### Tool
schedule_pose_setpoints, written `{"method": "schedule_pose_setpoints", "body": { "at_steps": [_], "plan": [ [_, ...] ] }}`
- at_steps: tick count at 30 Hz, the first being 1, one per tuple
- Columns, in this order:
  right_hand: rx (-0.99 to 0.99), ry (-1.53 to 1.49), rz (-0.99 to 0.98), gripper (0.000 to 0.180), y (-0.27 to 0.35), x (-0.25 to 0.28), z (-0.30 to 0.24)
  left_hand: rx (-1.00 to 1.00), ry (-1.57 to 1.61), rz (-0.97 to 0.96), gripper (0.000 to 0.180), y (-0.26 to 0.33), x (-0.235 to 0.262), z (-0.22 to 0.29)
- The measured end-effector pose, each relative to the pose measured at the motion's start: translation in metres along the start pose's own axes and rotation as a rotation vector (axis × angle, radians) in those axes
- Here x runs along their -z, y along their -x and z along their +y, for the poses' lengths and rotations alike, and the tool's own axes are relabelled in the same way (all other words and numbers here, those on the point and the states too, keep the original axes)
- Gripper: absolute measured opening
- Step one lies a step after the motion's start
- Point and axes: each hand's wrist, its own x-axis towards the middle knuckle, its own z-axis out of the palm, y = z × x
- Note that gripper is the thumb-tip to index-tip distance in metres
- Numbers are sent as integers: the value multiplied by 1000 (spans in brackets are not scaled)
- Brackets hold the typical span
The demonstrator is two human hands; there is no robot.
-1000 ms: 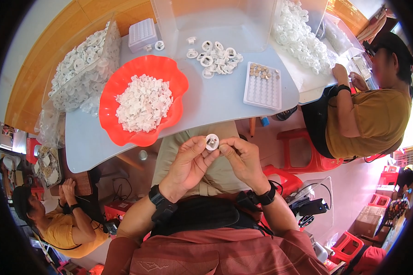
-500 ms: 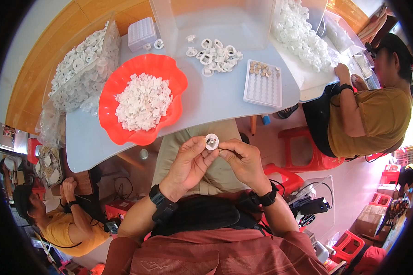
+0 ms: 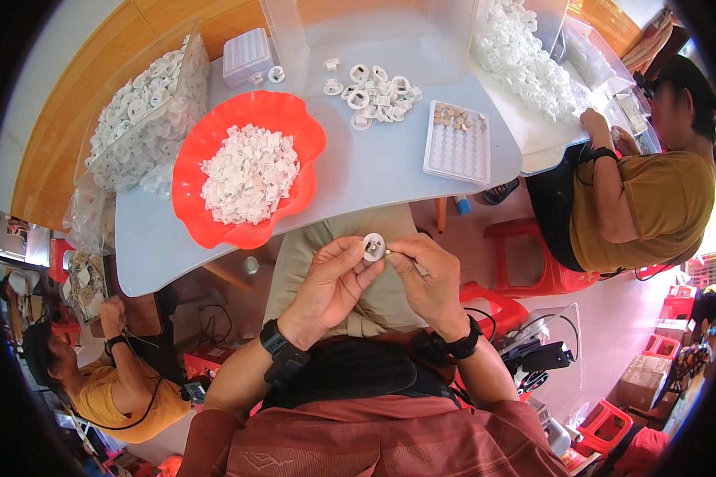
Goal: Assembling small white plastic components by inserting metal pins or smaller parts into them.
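Above my lap, my left hand [image 3: 332,280] pinches a round white plastic part [image 3: 374,247] by its edge; small dark and metallic details show in its middle. Thumb and index finger of my right hand [image 3: 424,274] are closed at the right rim of that part, on a tiny brass-coloured piece [image 3: 388,252] whose exact kind is too small to make out. Beyond my hands, several similar round white parts [image 3: 383,99] lie in a pile on the light blue table [image 3: 358,176]. A white gridded tray [image 3: 457,155] at the right holds several small brass-coloured discs [image 3: 452,118] along its far side.
A red scalloped bowl [image 3: 301,127] full of small white pieces sits on the table's left. Behind it stands a clear bin [image 3: 184,83] of white parts; an upright clear box [image 3: 374,40] stands at the back. Co-workers sit at right [image 3: 644,187] and lower left [image 3: 123,397].
Both hands have shifted slightly right, carrying the round part, which is turned a little. A brass-coloured tip now shows at my right fingertips. The lower-left co-worker's hands have moved.
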Motion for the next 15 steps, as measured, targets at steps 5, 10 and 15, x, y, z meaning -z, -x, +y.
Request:
{"method": "schedule_pose_setpoints", "body": {
  "at_steps": [5,10,15],
  "plan": [
    [94,102,51,16,-4,-6,-1,-2,-18,-4,10,1,0,-2],
    [144,149,61,17,-7,-8,-1,-6,-34,-7,10,1,2,-2],
    [120,108,17,18,-7,-4,3,-25,-77,9,10,1,2,-2]
  ]
}}
